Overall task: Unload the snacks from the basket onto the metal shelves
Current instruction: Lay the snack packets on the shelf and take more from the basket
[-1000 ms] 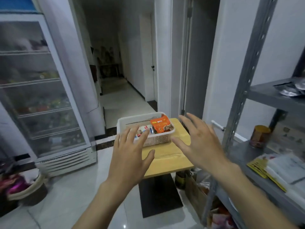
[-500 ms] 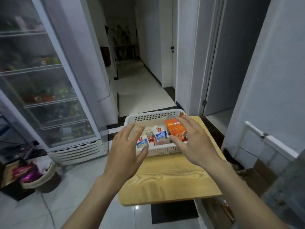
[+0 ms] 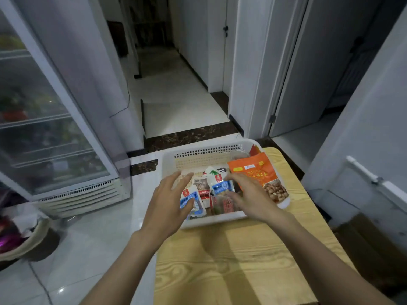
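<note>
Two bare hands are reaching over a white plastic basket (image 3: 211,150) that is sitting at the far end of a pale wood-grain table (image 3: 242,271). The basket is rectangular with rounded corners, and its walls are pierced with rows of small slots. The snacks (image 3: 204,192) are lying inside it in a loose, crinkled heap of glossy pouches. An orange bag (image 3: 255,172), flat and shiny with a clear window showing peanuts, is leaning over the right rim. The left hand (image 3: 169,203) is hanging over the near left corner with its fingers straight and fanned apart, and its thumb is lying across a blue-and-white packet (image 3: 198,206) without curling round it. The right hand (image 3: 251,197) is hovering over the middle of the heap, fingers spread and only slightly bent, with forefinger and thumb on either side of a second packet (image 3: 221,187) of the same kind. Blur is hiding whether they are touching it, and nothing is being pinched. A fridge (image 3: 50,133) with a glass door and a slatted white grille is standing at the left on a polished, pale tiled floor (image 3: 99,238)
</note>
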The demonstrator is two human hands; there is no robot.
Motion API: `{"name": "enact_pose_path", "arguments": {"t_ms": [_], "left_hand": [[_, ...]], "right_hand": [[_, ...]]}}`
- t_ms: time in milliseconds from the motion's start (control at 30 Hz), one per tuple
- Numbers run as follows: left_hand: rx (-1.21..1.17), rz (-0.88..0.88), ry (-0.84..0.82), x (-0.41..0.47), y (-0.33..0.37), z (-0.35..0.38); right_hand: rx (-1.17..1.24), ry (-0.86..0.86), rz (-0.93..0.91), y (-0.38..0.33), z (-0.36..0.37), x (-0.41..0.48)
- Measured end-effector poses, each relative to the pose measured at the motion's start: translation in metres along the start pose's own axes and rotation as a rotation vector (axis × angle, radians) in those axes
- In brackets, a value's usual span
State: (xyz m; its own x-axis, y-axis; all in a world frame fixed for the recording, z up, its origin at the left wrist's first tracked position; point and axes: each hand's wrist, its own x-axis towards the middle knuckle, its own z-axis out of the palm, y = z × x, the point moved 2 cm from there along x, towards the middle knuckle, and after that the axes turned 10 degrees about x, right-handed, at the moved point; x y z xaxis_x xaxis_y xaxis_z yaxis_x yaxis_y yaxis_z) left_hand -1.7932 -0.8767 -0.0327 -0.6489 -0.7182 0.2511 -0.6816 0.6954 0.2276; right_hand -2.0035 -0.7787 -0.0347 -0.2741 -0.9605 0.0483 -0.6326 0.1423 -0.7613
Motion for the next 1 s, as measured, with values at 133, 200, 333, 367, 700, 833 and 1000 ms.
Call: {"name": "enact_pose_path", "arguments": {"t_ms": [133, 200, 333, 367, 700, 833, 1000], "left_hand": [[-0.057, -0.004, -0.113, 0.027, -0.022, 0.034], [-0.087, -0.019, -0.171, 0.034, -0.028, 0.051], [-0.130, -0.039, -0.268, 0.044, -0.037, 0.079], [-0.137, -0.046, -0.286, 0.046, -0.039, 0.085], [-0.185, -0.114, -0.357, 0.063, -0.053, 0.118], [-0.192, -0.116, -0.364, 0.069, -0.054, 0.126], [-0.210, -0.094, -0.353, 0.074, -0.051, 0.129]], "right_hand": [[-0.044, -0.139, 0.080, 0.027, 0.024, 0.039], [-0.064, -0.213, 0.122, 0.041, 0.035, 0.054], [-0.089, -0.373, 0.217, 0.069, 0.055, 0.075], [-0.104, -0.406, 0.232, 0.075, 0.060, 0.080], [-0.413, -0.625, 0.235, 0.112, 0.080, 0.105], [-0.441, -0.657, 0.174, 0.111, 0.078, 0.108], [-0.427, -0.651, 0.120, 0.105, 0.071, 0.104]]}}
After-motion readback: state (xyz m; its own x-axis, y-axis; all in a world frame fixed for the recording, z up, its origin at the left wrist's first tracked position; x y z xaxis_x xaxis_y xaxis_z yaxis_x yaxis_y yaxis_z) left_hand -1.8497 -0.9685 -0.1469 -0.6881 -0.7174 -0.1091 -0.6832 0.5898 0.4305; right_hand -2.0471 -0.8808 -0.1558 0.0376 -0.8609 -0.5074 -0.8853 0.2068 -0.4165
